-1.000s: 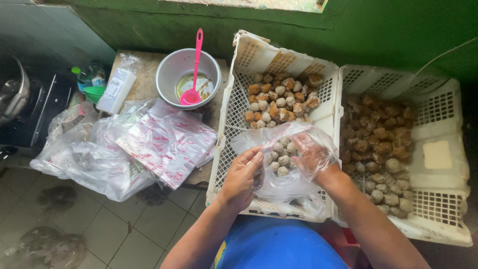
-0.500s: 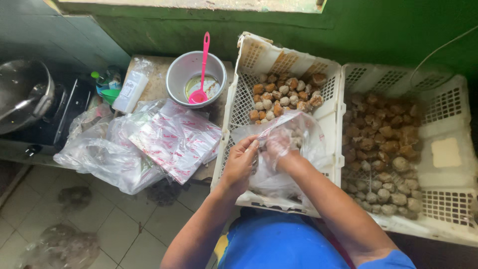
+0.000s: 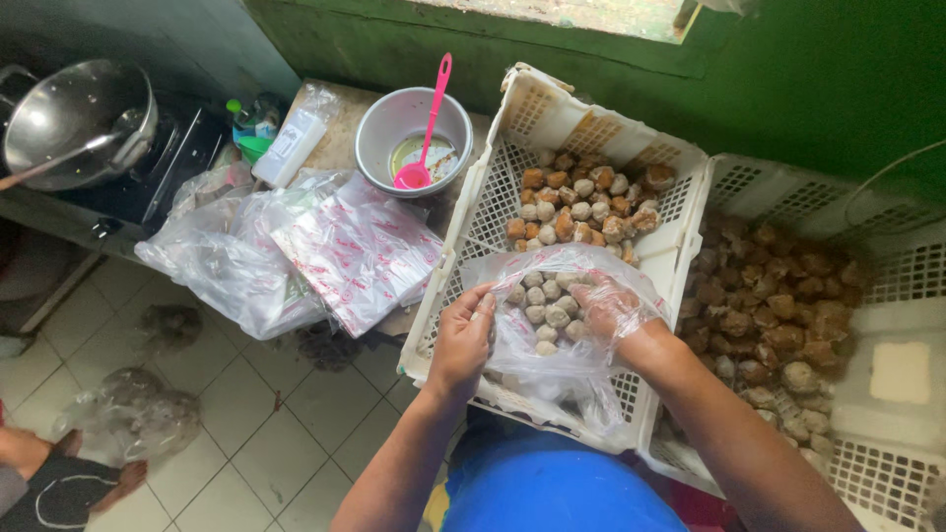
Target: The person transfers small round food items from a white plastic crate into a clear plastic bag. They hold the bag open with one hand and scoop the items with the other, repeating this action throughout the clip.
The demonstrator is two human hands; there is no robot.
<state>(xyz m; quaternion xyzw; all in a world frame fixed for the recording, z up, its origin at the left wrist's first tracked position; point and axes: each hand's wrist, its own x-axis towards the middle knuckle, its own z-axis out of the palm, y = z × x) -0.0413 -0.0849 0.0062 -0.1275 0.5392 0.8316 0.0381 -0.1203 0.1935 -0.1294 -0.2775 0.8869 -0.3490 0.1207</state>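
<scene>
- Pinching the bag (image 3: 552, 345) rim, the left hand (image 3: 461, 340) holds its mouth wide over the near crate (image 3: 473, 236).
- Right hand (image 3: 606, 305) sits inside the bag, curled among pale balls (image 3: 540, 313), so they drop in cleanly.
- Spare bags (image 3: 360, 246), bowl (image 3: 379, 128) and ladle (image 3: 426, 138) wait on the surface (image 3: 340, 148); pan (image 3: 79, 118) left, tiled floor (image 3: 296, 433) below.

Seen from above, a person works with 2 bare forearms and no sleeves reaching the wrists. The left hand (image 3: 460, 340) is uncovered, without rings or a watch. The right hand (image 3: 603, 307) shows through thin clear plastic. A bright blue garment covers the torso at the frame's lower edge.
</scene>
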